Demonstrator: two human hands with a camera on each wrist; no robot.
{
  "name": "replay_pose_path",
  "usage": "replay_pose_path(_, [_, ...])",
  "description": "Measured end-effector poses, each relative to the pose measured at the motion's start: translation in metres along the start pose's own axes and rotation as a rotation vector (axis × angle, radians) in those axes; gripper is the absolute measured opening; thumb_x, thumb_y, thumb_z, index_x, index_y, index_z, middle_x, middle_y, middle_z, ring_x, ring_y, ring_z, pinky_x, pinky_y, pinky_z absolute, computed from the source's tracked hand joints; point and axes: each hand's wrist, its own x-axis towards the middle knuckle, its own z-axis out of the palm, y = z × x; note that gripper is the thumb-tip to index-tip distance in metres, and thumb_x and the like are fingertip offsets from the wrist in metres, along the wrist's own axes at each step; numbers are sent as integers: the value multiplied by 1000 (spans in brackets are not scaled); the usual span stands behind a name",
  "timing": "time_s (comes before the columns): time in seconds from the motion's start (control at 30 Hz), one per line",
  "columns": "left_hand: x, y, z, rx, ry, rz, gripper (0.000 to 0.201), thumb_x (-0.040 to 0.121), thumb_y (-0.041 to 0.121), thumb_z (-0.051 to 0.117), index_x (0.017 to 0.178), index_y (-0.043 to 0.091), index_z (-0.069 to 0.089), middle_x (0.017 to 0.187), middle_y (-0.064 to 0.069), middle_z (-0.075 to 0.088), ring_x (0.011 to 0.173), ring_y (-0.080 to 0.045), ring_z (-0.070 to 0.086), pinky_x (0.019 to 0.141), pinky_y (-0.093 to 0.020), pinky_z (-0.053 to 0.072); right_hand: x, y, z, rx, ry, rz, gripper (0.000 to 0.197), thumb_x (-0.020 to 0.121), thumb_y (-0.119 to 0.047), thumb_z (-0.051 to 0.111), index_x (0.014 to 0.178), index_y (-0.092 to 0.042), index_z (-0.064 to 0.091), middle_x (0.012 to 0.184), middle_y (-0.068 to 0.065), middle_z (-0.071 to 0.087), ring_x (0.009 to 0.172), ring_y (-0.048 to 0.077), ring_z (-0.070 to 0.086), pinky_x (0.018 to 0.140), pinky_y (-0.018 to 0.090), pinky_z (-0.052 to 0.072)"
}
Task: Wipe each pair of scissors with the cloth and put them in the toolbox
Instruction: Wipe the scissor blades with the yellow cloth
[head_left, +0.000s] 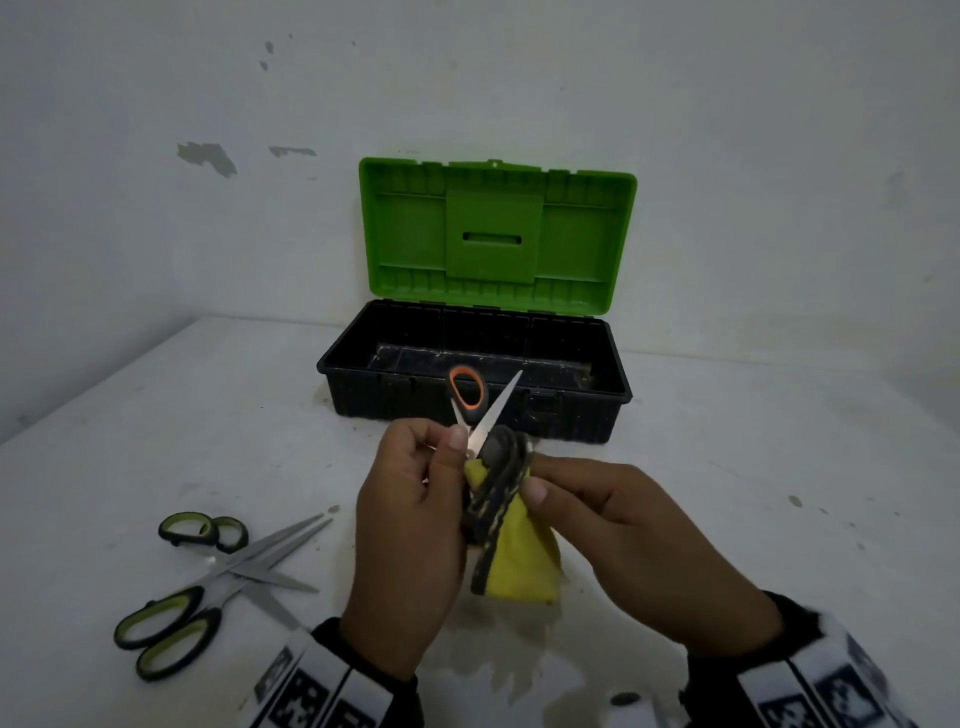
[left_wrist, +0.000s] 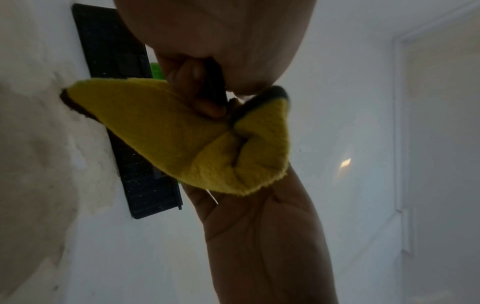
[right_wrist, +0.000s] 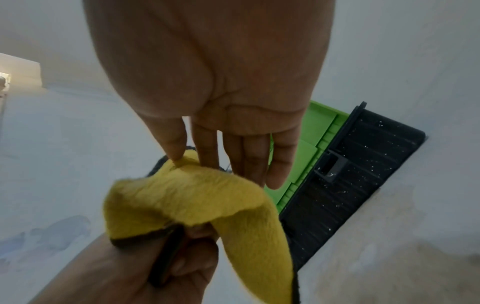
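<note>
My left hand grips an orange-and-black handled pair of scissors, held spread wide, with one blade and one orange loop pointing up toward the toolbox. My right hand pinches a yellow cloth with a dark edge, bunched around the scissors' other blade or handle. In the right wrist view the thumb and fingers press the cloth while the left hand holds a dark handle. The black toolbox stands open behind, its green lid upright and its floor bare.
Two pairs of green-and-black handled scissors lie crossed on the white table at the front left, one over the other. A damp patch marks the table between my wrists. A white wall rises close behind the toolbox.
</note>
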Motion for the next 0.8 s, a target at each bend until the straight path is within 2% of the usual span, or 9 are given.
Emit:
replay_pose_path(0.1, [-2, -4, 1, 29, -2, 3, 11, 97, 28, 52, 95, 19, 58, 78, 2, 67, 66, -11, 65, 57, -28, 55, 1, 0, 2, 100, 54, 27, 26, 96, -18, 56, 119, -24, 69, 112, -10, 72, 107, 8, 66, 96, 33, 53])
replay_pose_path(0.17, [-4, -5, 2, 67, -16, 36, 5, 97, 23, 53, 94, 21, 56, 80, 5, 65, 67, -10, 64, 56, -25, 53, 1, 3, 3, 141, 63, 59, 21, 91, -18, 65, 111, -22, 67, 107, -3, 73, 102, 17, 68, 92, 41, 55])
replay_pose_path(0.23, [-5, -3, 4, 109, -12, 74, 8, 96, 20, 55, 91, 26, 54, 76, 5, 63, 72, -6, 64, 58, -19, 52, 2, 8, 7, 160, 57, 95, 20, 85, -22, 73, 103, -22, 64, 102, 3, 73, 98, 27, 67, 87, 50, 55])
replay_pose_path(0.3, [-6, -1, 6, 147, -3, 114, 14, 96, 16, 55, 90, 29, 51, 72, 8, 61, 75, -1, 64, 60, -13, 50, 3, 11, 10, 200, 77, 129, 24, 81, -20, 78, 98, -19, 61, 95, 7, 73, 91, 30, 66, 81, 49, 57])
replay_pose_path(0.4, [-8, 0, 7, 164, -3, 162, 10, 97, 22, 52, 90, 30, 48, 75, 6, 62, 73, -6, 64, 60, -18, 52, 6, 13, 14, 201, 147, 151, 26, 78, -12, 79, 94, -14, 60, 83, 5, 73, 77, 21, 66, 72, 34, 58])
replay_pose_path(0.43, [-8, -1, 7, 168, 0, 182, 8, 98, 26, 49, 91, 30, 47, 75, 5, 61, 73, -8, 63, 60, -18, 52, 7, 14, 15, 183, 170, 160, 26, 78, -12, 80, 94, -13, 59, 82, 5, 73, 76, 22, 67, 70, 33, 58])
replay_pose_path(0.57, [-8, -6, 8, 218, -5, 230, 9, 99, 27, 48, 92, 30, 43, 76, 8, 54, 73, -5, 59, 59, -10, 46, 11, 15, 20, 149, 234, 196, 27, 77, -9, 79, 88, -16, 55, 81, 12, 72, 73, 30, 67, 64, 32, 57])
replay_pose_path(0.7, [-3, -7, 4, 219, -77, 140, 10, 96, 24, 55, 90, 27, 47, 73, 6, 55, 62, -2, 58, 52, -12, 44, 12, 14, 17, 130, 260, 221, 25, 78, -7, 77, 88, -13, 54, 80, 18, 69, 74, 36, 66, 66, 42, 58])
replay_pose_path(0.8, [3, -3, -1, 160, -101, 66, 15, 90, 40, 57, 93, 28, 48, 75, 3, 57, 50, -4, 55, 47, -20, 47, 14, 13, 5, 40, 213, 224, 21, 79, -14, 78, 88, -15, 59, 79, 8, 72, 74, 25, 70, 70, 40, 60])
